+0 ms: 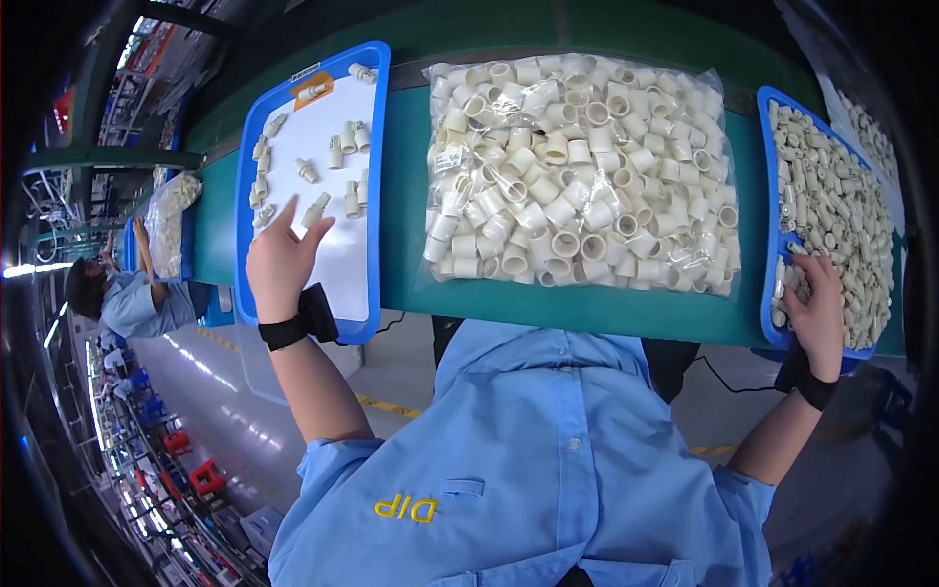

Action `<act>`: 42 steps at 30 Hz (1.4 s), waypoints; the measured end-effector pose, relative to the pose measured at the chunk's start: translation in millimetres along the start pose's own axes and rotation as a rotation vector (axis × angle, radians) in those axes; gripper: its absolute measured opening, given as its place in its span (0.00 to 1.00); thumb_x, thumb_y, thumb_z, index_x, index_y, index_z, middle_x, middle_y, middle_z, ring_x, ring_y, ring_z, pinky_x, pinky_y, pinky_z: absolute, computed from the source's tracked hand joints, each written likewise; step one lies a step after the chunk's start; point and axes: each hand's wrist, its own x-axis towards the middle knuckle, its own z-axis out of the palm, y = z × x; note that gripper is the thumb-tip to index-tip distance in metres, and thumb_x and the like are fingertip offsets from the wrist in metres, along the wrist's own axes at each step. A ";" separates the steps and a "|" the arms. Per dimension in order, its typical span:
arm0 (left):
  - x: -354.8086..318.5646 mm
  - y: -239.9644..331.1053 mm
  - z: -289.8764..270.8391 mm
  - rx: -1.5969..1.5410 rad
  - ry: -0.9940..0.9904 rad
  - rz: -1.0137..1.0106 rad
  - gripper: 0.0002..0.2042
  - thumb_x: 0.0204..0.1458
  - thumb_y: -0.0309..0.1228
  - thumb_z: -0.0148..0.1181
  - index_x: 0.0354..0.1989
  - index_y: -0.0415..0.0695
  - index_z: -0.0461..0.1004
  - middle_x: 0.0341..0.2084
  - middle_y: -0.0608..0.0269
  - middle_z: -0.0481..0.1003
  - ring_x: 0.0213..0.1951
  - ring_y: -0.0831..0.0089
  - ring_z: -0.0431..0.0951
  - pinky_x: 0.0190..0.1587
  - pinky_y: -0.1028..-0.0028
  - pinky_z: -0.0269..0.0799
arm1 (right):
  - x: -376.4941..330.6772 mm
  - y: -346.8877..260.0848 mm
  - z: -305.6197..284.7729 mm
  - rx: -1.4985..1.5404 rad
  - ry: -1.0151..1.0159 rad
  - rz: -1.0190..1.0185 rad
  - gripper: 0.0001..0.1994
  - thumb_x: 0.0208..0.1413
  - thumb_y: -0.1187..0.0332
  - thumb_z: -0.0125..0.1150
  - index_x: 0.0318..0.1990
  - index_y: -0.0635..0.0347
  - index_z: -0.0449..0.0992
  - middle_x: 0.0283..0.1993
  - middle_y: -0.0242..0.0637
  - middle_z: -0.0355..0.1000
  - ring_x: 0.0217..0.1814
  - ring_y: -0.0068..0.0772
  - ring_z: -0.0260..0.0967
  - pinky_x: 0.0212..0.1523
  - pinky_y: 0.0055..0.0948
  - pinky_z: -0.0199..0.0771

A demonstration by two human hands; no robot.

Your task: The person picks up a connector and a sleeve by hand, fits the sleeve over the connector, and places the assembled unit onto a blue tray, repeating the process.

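Note:
My left hand (281, 258) is over the near part of a blue tray (381, 196) lined with white paper. Its thumb and forefinger are spread around a small off-white stepped plastic fitting (316, 209), not closed on it. More such fittings stand or lie on the paper, among them a pair of upright ones (349, 138) and a tilted one (306, 171). Far to the right, my right hand (818, 305) reaches into a second blue tray (771, 196) heaped with small off-white plastic parts (831, 205). Its thumb and fingers are apart, fingertips among the parts.
Between the trays, a clear plastic bag (582, 176) full of short white tubes lies on the green bench (406, 235). Another bag (871, 132) sits beyond the right tray. At the far left a co-worker (137, 298) handles a bagged tray (171, 225).

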 end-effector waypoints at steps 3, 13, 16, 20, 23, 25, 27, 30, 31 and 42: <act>1.3 30.1 -5.4 -0.039 0.058 0.040 0.13 0.47 0.34 0.72 0.41 0.46 0.83 0.13 0.60 0.72 0.16 0.73 0.72 0.22 0.74 0.67 | 3.8 -1.9 2.9 -0.066 -0.034 -0.008 0.19 0.43 0.83 0.59 0.47 0.62 0.74 0.46 0.45 0.70 0.51 0.50 0.68 0.54 0.37 0.67; 27.1 170.3 11.4 -0.459 -0.151 0.676 0.05 0.51 0.31 0.62 0.33 0.45 0.80 0.30 0.60 0.78 0.31 0.58 0.80 0.32 0.63 0.75 | 26.0 -5.7 5.6 -0.067 -0.246 0.047 0.18 0.38 0.86 0.55 0.41 0.64 0.72 0.42 0.44 0.68 0.47 0.48 0.67 0.49 0.35 0.68; 32.2 176.8 13.6 -0.292 -0.302 0.661 0.05 0.53 0.32 0.60 0.37 0.48 0.78 0.31 0.58 0.76 0.33 0.55 0.79 0.35 0.62 0.73 | 26.4 -8.1 7.6 -0.064 -0.162 0.003 0.18 0.37 0.86 0.55 0.41 0.64 0.72 0.40 0.43 0.68 0.45 0.46 0.66 0.47 0.34 0.68; 35.1 179.7 11.3 -0.257 -0.402 0.677 0.06 0.54 0.31 0.56 0.36 0.44 0.76 0.38 0.57 0.78 0.36 0.53 0.80 0.36 0.58 0.75 | 21.9 -17.9 6.9 0.055 -0.055 -0.002 0.18 0.38 0.87 0.54 0.41 0.64 0.72 0.39 0.43 0.68 0.43 0.44 0.67 0.45 0.33 0.68; 31.5 174.3 14.9 -0.363 -0.250 0.704 0.05 0.53 0.29 0.59 0.36 0.44 0.75 0.37 0.57 0.78 0.33 0.55 0.80 0.33 0.60 0.74 | 25.3 -8.2 9.9 0.111 -0.025 -0.005 0.19 0.38 0.88 0.53 0.41 0.64 0.72 0.38 0.42 0.69 0.41 0.42 0.67 0.44 0.33 0.69; 23.1 172.8 9.0 -0.522 -0.194 0.662 0.05 0.52 0.27 0.61 0.36 0.44 0.75 0.35 0.59 0.77 0.29 0.60 0.78 0.30 0.64 0.72 | 27.0 0.2 9.7 0.106 -0.036 0.005 0.20 0.38 0.89 0.53 0.42 0.64 0.73 0.38 0.41 0.69 0.40 0.41 0.68 0.43 0.32 0.69; 12.8 173.7 -2.5 -0.683 -0.147 0.610 0.05 0.52 0.25 0.63 0.35 0.43 0.75 0.33 0.61 0.77 0.26 0.65 0.77 0.27 0.68 0.70 | 29.1 -5.1 8.3 0.088 -0.063 -0.033 0.21 0.39 0.89 0.53 0.44 0.63 0.73 0.38 0.40 0.70 0.39 0.40 0.68 0.43 0.31 0.71; -3.7 175.3 -12.8 -0.775 -0.194 0.531 0.08 0.51 0.23 0.65 0.39 0.41 0.76 0.28 0.64 0.74 0.22 0.75 0.71 0.23 0.75 0.63 | 28.8 -15.7 8.5 0.199 -0.045 0.037 0.22 0.39 0.89 0.53 0.45 0.62 0.74 0.38 0.40 0.71 0.39 0.39 0.68 0.42 0.30 0.71; -9.6 179.5 -11.7 -0.882 -0.162 0.523 0.07 0.52 0.23 0.64 0.40 0.40 0.76 0.27 0.64 0.74 0.22 0.76 0.70 0.23 0.76 0.62 | 28.1 -15.2 8.3 0.260 -0.035 0.056 0.22 0.39 0.89 0.54 0.45 0.62 0.75 0.38 0.39 0.71 0.40 0.39 0.68 0.42 0.30 0.71; -25.1 191.2 26.3 -1.124 -0.325 0.715 0.04 0.56 0.23 0.58 0.35 0.39 0.80 0.22 0.63 0.70 0.22 0.74 0.67 0.24 0.77 0.59 | 24.5 -6.4 1.8 0.179 -0.103 0.020 0.20 0.45 0.88 0.56 0.47 0.60 0.77 0.41 0.37 0.70 0.42 0.35 0.68 0.42 0.29 0.70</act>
